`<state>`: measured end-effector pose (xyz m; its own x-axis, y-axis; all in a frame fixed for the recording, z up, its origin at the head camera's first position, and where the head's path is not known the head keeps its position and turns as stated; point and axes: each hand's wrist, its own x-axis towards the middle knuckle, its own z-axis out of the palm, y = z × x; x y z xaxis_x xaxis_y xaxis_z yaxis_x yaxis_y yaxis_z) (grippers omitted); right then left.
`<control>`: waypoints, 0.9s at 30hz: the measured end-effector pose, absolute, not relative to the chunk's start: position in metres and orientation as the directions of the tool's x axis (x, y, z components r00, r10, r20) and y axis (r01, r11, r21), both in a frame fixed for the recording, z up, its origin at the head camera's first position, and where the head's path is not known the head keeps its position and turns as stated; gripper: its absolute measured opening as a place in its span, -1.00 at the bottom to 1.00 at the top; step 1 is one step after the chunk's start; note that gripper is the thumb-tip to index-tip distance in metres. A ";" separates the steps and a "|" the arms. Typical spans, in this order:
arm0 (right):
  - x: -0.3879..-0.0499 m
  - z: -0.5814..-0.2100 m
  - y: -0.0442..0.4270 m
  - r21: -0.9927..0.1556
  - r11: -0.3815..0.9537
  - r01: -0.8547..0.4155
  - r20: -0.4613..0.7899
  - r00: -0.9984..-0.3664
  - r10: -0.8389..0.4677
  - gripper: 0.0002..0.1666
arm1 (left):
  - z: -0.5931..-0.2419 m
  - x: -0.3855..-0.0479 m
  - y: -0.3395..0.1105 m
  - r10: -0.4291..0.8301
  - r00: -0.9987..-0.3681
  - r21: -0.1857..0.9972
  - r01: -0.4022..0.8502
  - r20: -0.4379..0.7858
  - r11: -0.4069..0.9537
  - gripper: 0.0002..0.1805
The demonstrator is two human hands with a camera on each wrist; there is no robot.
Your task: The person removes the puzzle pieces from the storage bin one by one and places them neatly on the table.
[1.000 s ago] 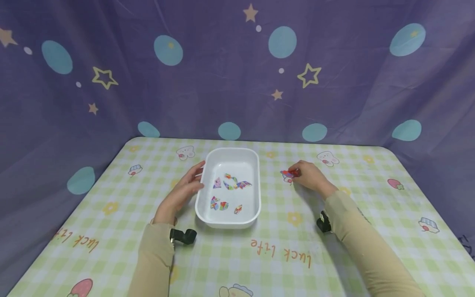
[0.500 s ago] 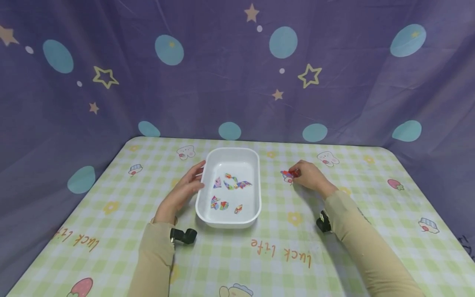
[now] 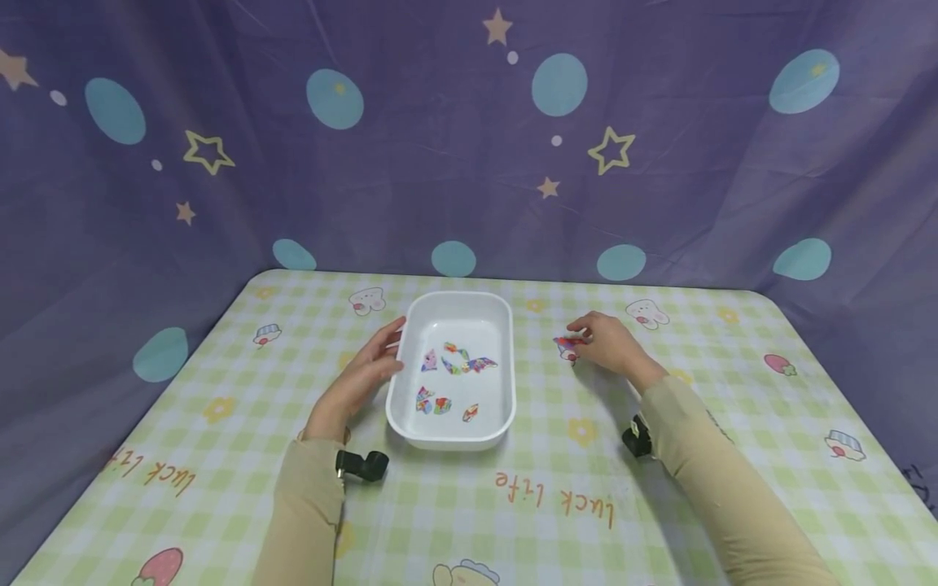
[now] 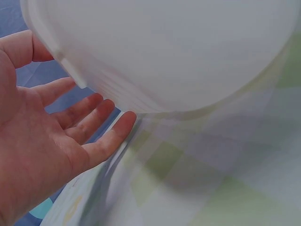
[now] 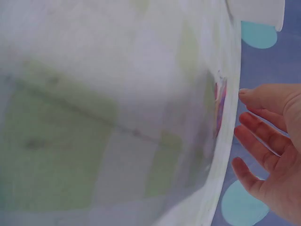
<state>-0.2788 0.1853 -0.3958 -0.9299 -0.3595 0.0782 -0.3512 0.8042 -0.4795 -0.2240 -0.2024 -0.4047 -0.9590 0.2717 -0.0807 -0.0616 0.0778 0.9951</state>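
Observation:
A white rectangular tray (image 3: 399, 423) holds several colourful, irregular flat pieces, probably puzzle pieces, such as the one with a purple animal picture (image 3: 428, 360). My left hand (image 3: 357, 378) rests at the tray's left side, fingers spread and loosely bent; in the left wrist view its fingertips (image 4: 126, 121) meet the outer wall (image 4: 155, 56). Right of the tray, a red and purple flat piece (image 3: 563, 341) lies on the tablecloth, partly hidden by my right hand (image 3: 610, 348). The right wrist view shows that piece (image 5: 220, 106) on the cloth, the fingers (image 5: 256, 136) relaxed and apart from it.
A green and white checked tablecloth (image 3: 542, 537) with printed cartoons and lettering covers the table. Behind it hangs a purple curtain (image 3: 454, 163) with stars and blue ovals. Black wrist cameras (image 3: 364, 466) are strapped to both wrists.
My right hand has let go of the red piece and its fingers have lifted slightly off it. The left hand and the tray stay in place.

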 end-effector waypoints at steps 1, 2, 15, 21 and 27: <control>-0.279 -0.394 0.184 -0.479 0.803 -0.354 0.081 -0.929 -0.361 -0.59 | -0.405 -0.224 -0.202 0.272 -0.959 0.995 -0.062 -0.081 0.081 -0.15; -0.278 -0.393 0.182 -0.475 0.802 -0.363 0.084 -0.925 -0.369 -0.59 | -0.405 -0.224 -0.203 0.274 -0.958 0.995 -0.062 -0.081 0.080 -0.15; -0.270 -0.374 0.152 -0.445 0.773 -0.452 0.111 -0.884 -0.453 -0.58 | -0.404 -0.223 -0.202 0.271 -0.958 0.995 -0.074 -0.091 0.073 -0.15; -0.267 -0.366 0.138 -0.446 0.753 -0.484 0.142 -0.869 -0.474 -0.57 | -0.404 -0.222 -0.202 0.275 -0.958 0.995 -0.071 -0.086 0.064 -0.17; -0.262 -0.357 0.124 -0.435 0.727 -0.531 0.195 -0.844 -0.499 -0.59 | -0.405 -0.223 -0.202 0.272 -0.958 0.995 -0.072 -0.087 0.065 -0.17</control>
<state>-0.2617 0.1237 -0.3571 -0.8442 -0.4993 0.1948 -0.5306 0.7274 -0.4351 -0.2235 -0.2015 -0.4047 -0.9585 0.2716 -0.0868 -0.0718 0.0647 0.9953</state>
